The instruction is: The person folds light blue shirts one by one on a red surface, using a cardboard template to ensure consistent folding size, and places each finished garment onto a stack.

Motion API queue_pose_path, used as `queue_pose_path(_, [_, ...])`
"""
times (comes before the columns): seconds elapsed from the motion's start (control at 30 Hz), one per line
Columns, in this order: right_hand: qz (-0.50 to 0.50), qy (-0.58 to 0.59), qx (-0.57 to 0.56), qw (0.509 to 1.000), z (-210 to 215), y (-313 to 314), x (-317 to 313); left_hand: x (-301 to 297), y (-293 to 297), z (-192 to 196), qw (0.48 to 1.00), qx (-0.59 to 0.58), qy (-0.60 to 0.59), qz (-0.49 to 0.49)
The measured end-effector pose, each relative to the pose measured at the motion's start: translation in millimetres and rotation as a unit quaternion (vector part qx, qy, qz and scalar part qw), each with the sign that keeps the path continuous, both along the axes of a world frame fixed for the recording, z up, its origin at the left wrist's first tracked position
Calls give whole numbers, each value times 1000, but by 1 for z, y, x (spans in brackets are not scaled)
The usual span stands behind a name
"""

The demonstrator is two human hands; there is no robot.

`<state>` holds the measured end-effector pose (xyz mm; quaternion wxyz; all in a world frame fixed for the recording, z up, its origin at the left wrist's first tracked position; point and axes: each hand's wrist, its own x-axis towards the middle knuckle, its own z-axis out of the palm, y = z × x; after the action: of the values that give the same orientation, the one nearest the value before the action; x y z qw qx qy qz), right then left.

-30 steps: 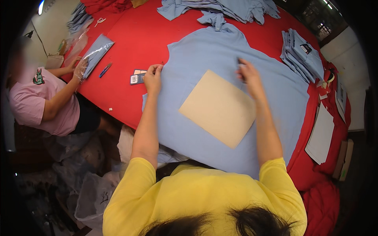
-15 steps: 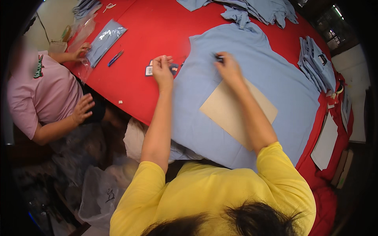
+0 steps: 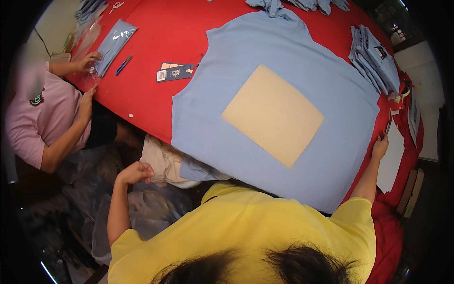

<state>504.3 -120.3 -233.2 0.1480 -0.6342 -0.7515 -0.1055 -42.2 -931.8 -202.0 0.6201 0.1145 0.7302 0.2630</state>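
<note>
A light blue shirt lies spread flat on the red table, its near-left part hanging over the table edge. A tan cardboard sheet rests on its middle. My left hand is off the table at the lower left, its fingers curled into a fist with nothing visible in it, next to a beige cloth. My right hand rests at the shirt's right edge, fingers pointing up. Whether it grips the fabric is not visible.
A co-worker in a pink top sits at the left with a hand on a bagged shirt. Dark paper tags and a blue pen lie nearby. Folded blue shirts and white sheets sit at the right.
Both my hands left the shirt's collar area. The left drew back off the table to the lower left. The right moved to the shirt's right edge.
</note>
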Motion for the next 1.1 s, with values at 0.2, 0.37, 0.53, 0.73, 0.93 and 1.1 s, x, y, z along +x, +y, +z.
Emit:
queue_pose_path(0.2, [-53,-57,55,995,40,-73,-106,3,53,39,932,-236,203,-184])
queue_pose_path(0.37, [459,146,-173,859,51,-209,-265,4,169,43,810,155,565,-10])
queue_pose_path(0.53, [411,0,-201,889,64,-256,-308,-3,259,9,741,281,609,28])
queue_pose_path(0.73, [392,-40,-271,878,70,-240,-323,-6,322,-26,680,212,701,-36])
queue_pose_path(0.93, [430,146,-370,811,71,-230,-362,-10,294,-30,649,225,719,109])
queue_pose_path(1.1, [534,134,-302,779,54,-229,-449,-8,232,-21,682,145,703,142])
